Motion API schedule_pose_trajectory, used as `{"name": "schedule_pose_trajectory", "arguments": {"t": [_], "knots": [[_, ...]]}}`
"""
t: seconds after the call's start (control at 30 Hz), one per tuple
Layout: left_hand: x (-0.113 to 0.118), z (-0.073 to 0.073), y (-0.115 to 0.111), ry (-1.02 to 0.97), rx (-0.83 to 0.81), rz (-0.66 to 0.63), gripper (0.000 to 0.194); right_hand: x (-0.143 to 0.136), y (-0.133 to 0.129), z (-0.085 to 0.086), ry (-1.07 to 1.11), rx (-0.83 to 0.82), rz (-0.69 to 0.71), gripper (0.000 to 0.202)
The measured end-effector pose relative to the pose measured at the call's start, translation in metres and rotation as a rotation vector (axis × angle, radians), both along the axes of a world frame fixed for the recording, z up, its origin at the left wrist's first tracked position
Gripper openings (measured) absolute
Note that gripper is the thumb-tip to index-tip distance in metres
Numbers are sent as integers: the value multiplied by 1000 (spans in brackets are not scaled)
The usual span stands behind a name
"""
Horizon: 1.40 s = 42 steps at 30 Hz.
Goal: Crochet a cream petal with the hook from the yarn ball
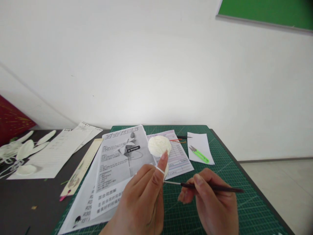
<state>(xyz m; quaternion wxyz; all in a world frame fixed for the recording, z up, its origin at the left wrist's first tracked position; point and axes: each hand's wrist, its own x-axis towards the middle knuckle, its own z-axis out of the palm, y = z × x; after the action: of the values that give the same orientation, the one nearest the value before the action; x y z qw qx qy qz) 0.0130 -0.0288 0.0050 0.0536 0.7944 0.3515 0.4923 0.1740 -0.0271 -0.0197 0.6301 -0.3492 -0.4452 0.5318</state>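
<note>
In the head view my left hand [144, 192] is closed, with white yarn looped over its raised index finger and pinched at the fingertips. A small white crochet piece [166, 171] shows just beside that finger, partly hidden. My right hand [212, 199] grips a crochet hook [227, 188] by its dark handle, held nearly level. The hook's thin metal shaft points left and its tip meets the yarn at my left fingers. Behind the left fingertip sits a ball of white yarn [159, 145].
Printed sheets [114, 163] lie on the green cutting mat [244, 209]. Green thread snips [199, 154] rest on a white paper [201, 138]. At left are a bookmark-like strip [81, 168], handwritten pages [55, 153] and white crocheted petals [25, 148]. A white wall [156, 65] stands behind.
</note>
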Motion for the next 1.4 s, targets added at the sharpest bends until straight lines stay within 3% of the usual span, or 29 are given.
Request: {"name": "schedule_pose_trajectory", "arguments": {"t": [0.8, 1.0, 1.13, 1.4], "knots": [[0, 0, -1, -52, 0, 45, 64, -6, -1, -8, 122, 48, 34, 24], [6, -2, -5, -151, -61, 180, 63, -12, 4, -8, 305, -54, 139, 23], [9, -2, -6, -134, -43, 223, 61, -17, 8, -3, 413, -127, 119, 19], [15, -2, -14, -226, -9, 286, 65, -14, 5, -10, 396, -40, 197, 20]]}}
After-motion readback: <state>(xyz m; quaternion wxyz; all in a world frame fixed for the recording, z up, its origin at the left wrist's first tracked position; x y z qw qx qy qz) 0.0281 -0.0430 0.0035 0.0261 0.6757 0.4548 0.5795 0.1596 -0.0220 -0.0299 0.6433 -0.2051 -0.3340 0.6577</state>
